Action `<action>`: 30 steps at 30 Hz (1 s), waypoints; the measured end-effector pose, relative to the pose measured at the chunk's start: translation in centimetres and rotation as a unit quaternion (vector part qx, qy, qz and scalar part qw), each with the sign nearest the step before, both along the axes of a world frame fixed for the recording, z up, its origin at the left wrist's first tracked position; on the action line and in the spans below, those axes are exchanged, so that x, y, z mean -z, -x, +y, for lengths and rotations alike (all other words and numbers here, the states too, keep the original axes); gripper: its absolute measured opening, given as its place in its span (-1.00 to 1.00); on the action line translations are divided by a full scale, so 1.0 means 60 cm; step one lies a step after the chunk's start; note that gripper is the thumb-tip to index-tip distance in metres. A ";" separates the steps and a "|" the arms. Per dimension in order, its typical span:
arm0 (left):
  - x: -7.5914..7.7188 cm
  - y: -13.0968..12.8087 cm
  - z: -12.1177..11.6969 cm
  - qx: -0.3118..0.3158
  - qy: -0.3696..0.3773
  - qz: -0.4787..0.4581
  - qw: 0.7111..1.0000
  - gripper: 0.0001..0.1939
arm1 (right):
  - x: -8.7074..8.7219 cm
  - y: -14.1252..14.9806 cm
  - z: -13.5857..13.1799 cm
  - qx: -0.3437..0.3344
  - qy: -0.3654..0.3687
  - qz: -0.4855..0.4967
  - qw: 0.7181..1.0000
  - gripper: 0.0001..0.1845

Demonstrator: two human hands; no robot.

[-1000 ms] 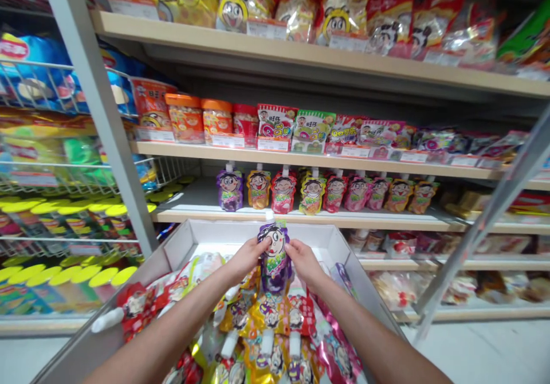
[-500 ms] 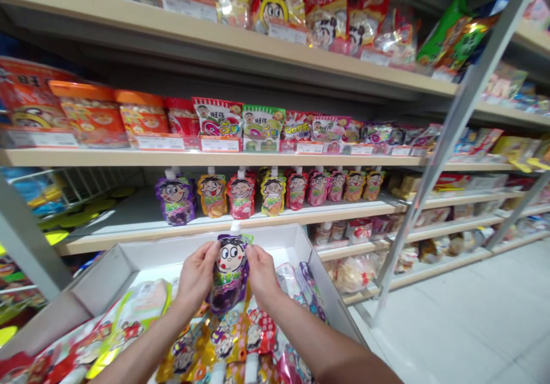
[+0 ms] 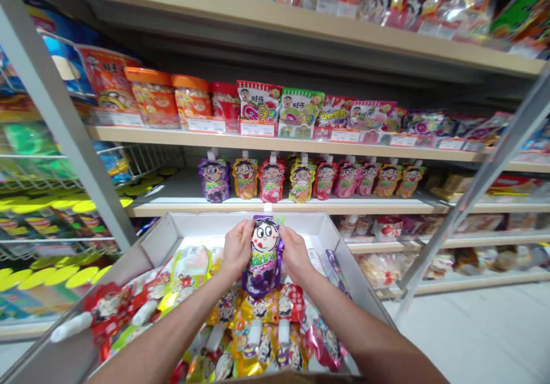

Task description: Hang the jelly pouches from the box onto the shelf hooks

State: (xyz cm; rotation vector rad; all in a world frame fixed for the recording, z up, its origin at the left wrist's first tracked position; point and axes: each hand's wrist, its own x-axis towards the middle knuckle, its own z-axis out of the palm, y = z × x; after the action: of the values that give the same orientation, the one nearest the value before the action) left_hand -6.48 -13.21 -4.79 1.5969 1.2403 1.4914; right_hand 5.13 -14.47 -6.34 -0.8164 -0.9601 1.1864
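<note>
Between my two hands I hold a purple jelly drink pouch (image 3: pixel 263 263) upright, its white cap on top and its cartoon face toward me. My left hand (image 3: pixel 238 249) pinches the pouch's left edge. On its right edge my right hand (image 3: pixel 296 253) has the same closed grip. Beneath them is an open white carton (image 3: pixel 150 261) with several pouches lying in it, among them red pouches (image 3: pixel 291 302) and yellow ones. Ahead, on the lower shelf, several capped pouches stand in a row, with a purple pouch (image 3: pixel 213 179) at the left end.
Above the row, a shelf (image 3: pixel 283 142) bears orange-lidded jars (image 3: pixel 150 96) and gummy bags (image 3: pixel 301 112). Grey posts (image 3: pixel 75 114) rise at left and right. Yellow-lidded tubs (image 3: pixel 64 278) fill a wire rack at the left. White floor tiles (image 3: pixel 485 326) show at the right.
The view has swung left, so shelves and carton appear shifted right, and more of the left rack shows. Both hands still grip the purple pouch, which now faces me more squarely.
</note>
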 end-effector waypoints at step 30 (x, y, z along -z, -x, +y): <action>-0.006 0.029 0.028 -0.045 -0.012 -0.067 0.997 -0.68 | -0.012 -0.011 -0.003 -0.130 0.018 -0.272 0.953 -0.83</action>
State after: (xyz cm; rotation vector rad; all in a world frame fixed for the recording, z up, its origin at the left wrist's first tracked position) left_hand -8.22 -11.50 -4.44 1.4471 1.2361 1.6469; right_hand 5.79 -14.62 -5.63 -1.1016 -1.5376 1.2268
